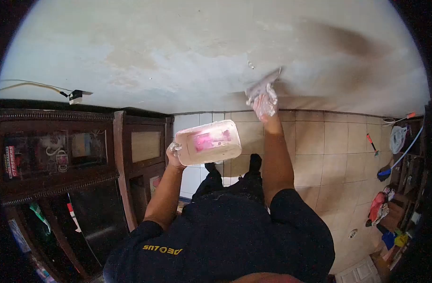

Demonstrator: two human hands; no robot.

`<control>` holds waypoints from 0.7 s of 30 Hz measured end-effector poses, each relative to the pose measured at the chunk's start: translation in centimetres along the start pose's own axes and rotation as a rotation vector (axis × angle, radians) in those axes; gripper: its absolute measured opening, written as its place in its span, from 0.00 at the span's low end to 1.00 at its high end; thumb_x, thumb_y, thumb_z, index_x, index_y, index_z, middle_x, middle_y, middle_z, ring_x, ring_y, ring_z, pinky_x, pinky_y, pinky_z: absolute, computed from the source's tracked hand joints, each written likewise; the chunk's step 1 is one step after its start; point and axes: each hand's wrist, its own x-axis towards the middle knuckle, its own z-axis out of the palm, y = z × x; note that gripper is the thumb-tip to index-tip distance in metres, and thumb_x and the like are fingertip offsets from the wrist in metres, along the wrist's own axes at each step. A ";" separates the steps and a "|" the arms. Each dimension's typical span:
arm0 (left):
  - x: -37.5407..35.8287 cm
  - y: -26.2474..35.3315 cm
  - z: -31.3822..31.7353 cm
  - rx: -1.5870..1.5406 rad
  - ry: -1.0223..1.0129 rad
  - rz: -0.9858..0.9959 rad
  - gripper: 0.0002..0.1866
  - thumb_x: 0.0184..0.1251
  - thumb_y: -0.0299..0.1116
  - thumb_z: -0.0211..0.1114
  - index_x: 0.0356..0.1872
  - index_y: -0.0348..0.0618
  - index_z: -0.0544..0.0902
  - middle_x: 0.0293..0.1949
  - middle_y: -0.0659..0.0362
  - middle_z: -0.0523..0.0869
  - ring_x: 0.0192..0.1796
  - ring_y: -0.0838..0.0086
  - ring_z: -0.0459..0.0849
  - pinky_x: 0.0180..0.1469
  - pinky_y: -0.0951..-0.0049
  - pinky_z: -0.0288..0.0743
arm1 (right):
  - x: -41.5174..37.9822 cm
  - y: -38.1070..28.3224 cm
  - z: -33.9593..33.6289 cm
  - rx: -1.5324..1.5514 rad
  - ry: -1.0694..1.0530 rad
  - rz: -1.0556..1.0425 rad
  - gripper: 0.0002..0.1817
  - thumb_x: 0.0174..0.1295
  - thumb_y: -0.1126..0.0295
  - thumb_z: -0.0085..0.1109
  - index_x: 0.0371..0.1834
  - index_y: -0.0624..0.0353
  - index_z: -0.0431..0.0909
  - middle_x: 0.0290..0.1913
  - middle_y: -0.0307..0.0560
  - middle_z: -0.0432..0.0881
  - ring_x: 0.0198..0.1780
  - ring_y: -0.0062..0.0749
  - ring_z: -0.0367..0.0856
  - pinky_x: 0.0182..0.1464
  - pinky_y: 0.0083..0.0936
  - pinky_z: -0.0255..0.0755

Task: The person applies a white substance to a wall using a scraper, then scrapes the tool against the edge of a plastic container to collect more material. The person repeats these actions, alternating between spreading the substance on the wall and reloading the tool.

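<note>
My left hand [175, 154], smeared with white paste, grips the end of a pale rectangular plastic tub [215, 142] with a pink patch on it. The tub is held up in front of my body, over the floor. My right hand [264, 104], coated in the same white paste, is closed around a wide putty knife [267, 81]. The knife's blade is right at the wall [187, 61], which has whitish and beige patches. A small white lump [251, 65] shows on the wall near the blade.
To the left stands a dark wooden cabinet [122, 160] with glass panels. A white box with a cable [76, 97] sits by the wall above it. Along the right are a red-handled tool [370, 141], a blue brush [384, 174] and cluttered shelves [404, 188]. Beige tiles [310, 162] cover the floor.
</note>
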 end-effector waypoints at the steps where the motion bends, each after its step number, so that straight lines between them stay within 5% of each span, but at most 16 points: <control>1: -0.2 0.1 0.1 0.014 0.048 -0.015 0.25 0.49 0.46 0.49 0.43 0.39 0.75 0.41 0.53 0.79 0.43 0.62 0.78 0.47 0.61 0.73 | 0.9 0.2 -0.6 -0.074 -0.059 -0.081 0.15 0.61 0.52 0.44 0.37 0.51 0.71 0.28 0.43 0.75 0.29 0.34 0.75 0.28 0.29 0.71; 2: -0.4 0.2 0.3 0.017 0.050 -0.012 0.25 0.49 0.46 0.49 0.43 0.39 0.75 0.41 0.53 0.79 0.43 0.62 0.78 0.47 0.61 0.73 | 0.6 -0.8 6.8 -0.265 0.415 -0.087 0.14 0.61 0.51 0.45 0.34 0.49 0.70 0.26 0.40 0.74 0.25 0.28 0.73 0.26 0.25 0.68; 5: -0.6 0.3 0.6 0.007 0.002 -0.018 0.23 0.50 0.46 0.49 0.41 0.40 0.76 0.40 0.54 0.79 0.43 0.62 0.79 0.46 0.62 0.74 | 3.7 -1.0 11.8 -0.630 0.711 -0.086 0.15 0.61 0.48 0.46 0.32 0.48 0.68 0.24 0.35 0.73 0.24 0.23 0.72 0.26 0.22 0.66; 7: -0.5 0.2 0.2 0.073 0.072 0.004 0.22 0.51 0.47 0.49 0.39 0.42 0.76 0.40 0.54 0.79 0.42 0.63 0.79 0.46 0.62 0.74 | 5.6 0.7 4.5 -0.831 0.733 -0.020 0.21 0.60 0.46 0.47 0.42 0.52 0.70 0.31 0.40 0.75 0.31 0.25 0.73 0.26 0.22 0.65; 9: -0.7 0.6 0.9 0.061 0.033 0.018 0.20 0.51 0.47 0.49 0.37 0.43 0.76 0.39 0.55 0.79 0.42 0.63 0.79 0.46 0.62 0.74 | 6.2 2.2 1.0 -1.245 0.842 -0.190 0.29 0.60 0.46 0.48 0.56 0.57 0.65 0.42 0.48 0.74 0.40 0.28 0.71 0.24 0.23 0.65; 10: -1.0 0.7 1.3 0.047 -0.003 0.028 0.19 0.51 0.48 0.49 0.35 0.44 0.76 0.38 0.56 0.79 0.41 0.64 0.79 0.45 0.63 0.74 | 4.6 1.7 4.1 -0.623 0.958 0.029 0.22 0.58 0.53 0.52 0.52 0.48 0.65 0.41 0.44 0.72 0.40 0.29 0.70 0.36 0.37 0.67; 12: -1.6 1.2 2.2 0.048 -0.033 0.040 0.18 0.51 0.48 0.48 0.32 0.44 0.76 0.36 0.57 0.79 0.40 0.66 0.79 0.44 0.63 0.74 | 1.5 3.0 3.2 -0.699 1.022 -0.049 0.29 0.59 0.55 0.51 0.61 0.56 0.60 0.45 0.47 0.73 0.41 0.30 0.71 0.26 0.21 0.66; 14: -1.6 1.3 2.3 0.051 -0.069 0.059 0.17 0.52 0.47 0.48 0.30 0.45 0.75 0.34 0.58 0.79 0.39 0.68 0.78 0.43 0.64 0.74 | 0.3 4.3 -8.2 -0.643 1.057 0.341 0.21 0.56 0.56 0.53 0.54 0.40 0.64 0.37 0.33 0.72 0.33 0.26 0.69 0.32 0.36 0.66; 15: -1.7 1.2 2.1 0.089 -0.051 0.084 0.16 0.52 0.47 0.48 0.29 0.45 0.74 0.33 0.59 0.79 0.38 0.69 0.78 0.42 0.65 0.74 | -0.9 3.9 -9.2 -0.641 1.058 0.338 0.21 0.56 0.56 0.53 0.54 0.40 0.64 0.37 0.33 0.72 0.33 0.26 0.69 0.32 0.36 0.66; 17: -1.4 1.4 2.2 0.126 -0.041 0.114 0.15 0.52 0.46 0.47 0.27 0.45 0.73 0.32 0.60 0.78 0.37 0.71 0.78 0.41 0.66 0.74 | -3.1 3.6 -9.8 -0.778 0.709 -0.098 0.19 0.57 0.56 0.52 0.52 0.43 0.65 0.35 0.31 0.71 0.31 0.25 0.68 0.32 0.33 0.66; 18: -1.6 1.5 2.5 0.129 -0.016 0.093 0.15 0.53 0.46 0.47 0.27 0.46 0.74 0.32 0.60 0.78 0.36 0.72 0.78 0.40 0.67 0.73 | -3.1 2.9 -9.0 -0.779 0.713 -0.099 0.19 0.57 0.56 0.52 0.52 0.43 0.65 0.35 0.31 0.71 0.31 0.25 0.68 0.32 0.33 0.66; 20: -1.7 1.4 2.5 0.131 0.007 0.064 0.15 0.53 0.45 0.46 0.27 0.46 0.74 0.31 0.61 0.78 0.36 0.73 0.77 0.40 0.67 0.73 | -3.0 -0.7 -4.0 -0.058 0.651 -0.179 0.15 0.58 0.60 0.51 0.48 0.47 0.68 0.36 0.32 0.71 0.32 0.24 0.69 0.31 0.30 0.67; 21: -1.5 1.2 2.1 0.151 0.006 0.069 0.15 0.53 0.45 0.47 0.27 0.45 0.74 0.32 0.60 0.78 0.36 0.72 0.78 0.41 0.67 0.73 | -2.8 -2.2 -0.2 -0.058 0.654 -0.180 0.15 0.58 0.60 0.51 0.48 0.47 0.68 0.36 0.32 0.71 0.32 0.24 0.69 0.31 0.30 0.67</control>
